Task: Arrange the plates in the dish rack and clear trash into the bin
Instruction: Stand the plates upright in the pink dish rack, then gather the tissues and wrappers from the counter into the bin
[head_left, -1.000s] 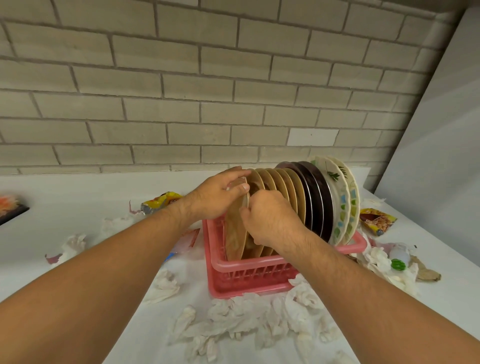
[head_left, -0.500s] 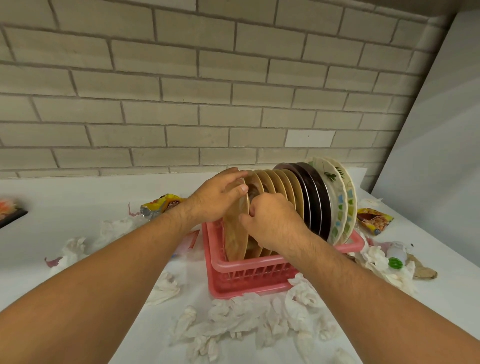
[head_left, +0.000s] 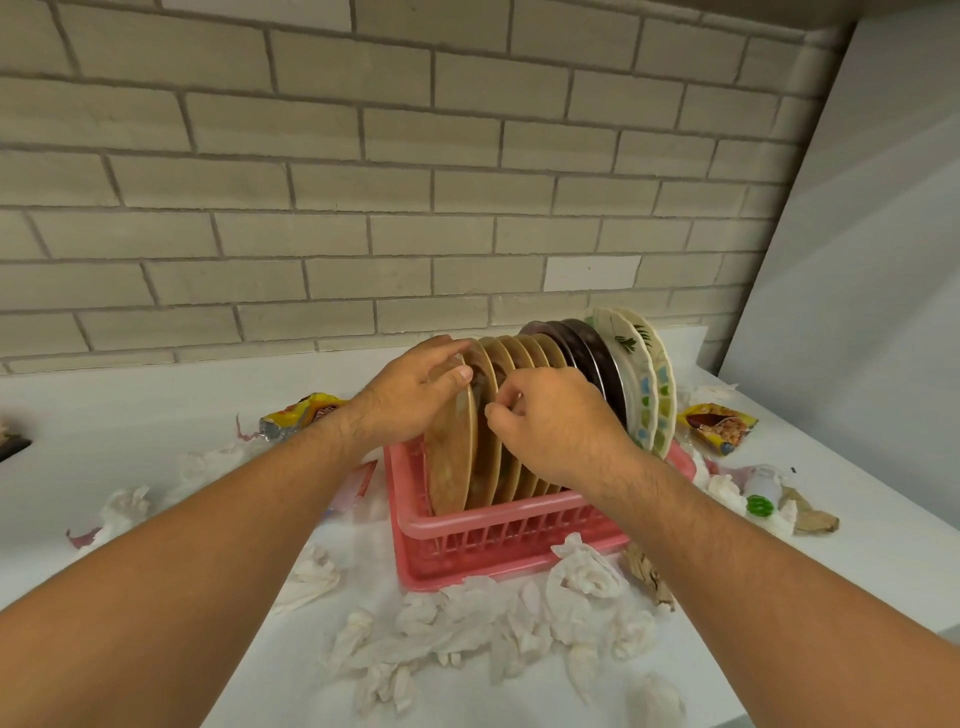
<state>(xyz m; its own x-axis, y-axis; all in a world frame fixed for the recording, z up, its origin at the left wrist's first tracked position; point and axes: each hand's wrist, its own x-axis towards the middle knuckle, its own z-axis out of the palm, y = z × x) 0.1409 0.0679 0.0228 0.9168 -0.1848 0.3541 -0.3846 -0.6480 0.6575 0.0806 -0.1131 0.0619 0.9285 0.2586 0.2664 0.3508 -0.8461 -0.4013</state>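
The dish rack (head_left: 498, 530) is pink plastic with a soft shine. The tan plates (head_left: 452, 452) look smooth and rather matt; the dark plates (head_left: 597, 358) are glossy. The crumpled tissues (head_left: 467, 618) are soft matt paper. The snack wrapper (head_left: 719, 426) is shiny foil.

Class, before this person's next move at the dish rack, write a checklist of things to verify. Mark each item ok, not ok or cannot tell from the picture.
1. Front tan plate standing on edge in the dish rack: ok.
2. Left hand grip on that plate's top rim: ok.
3. Which of the tan plates behind it the right hand pinches: cannot tell.
4. Front plate's lower edge seated in a slot: cannot tell, hidden by the rack wall.
5. Tissues and snack wrapper cleared off the counter: not ok.
6. Bin within reach: cannot tell, not in view.
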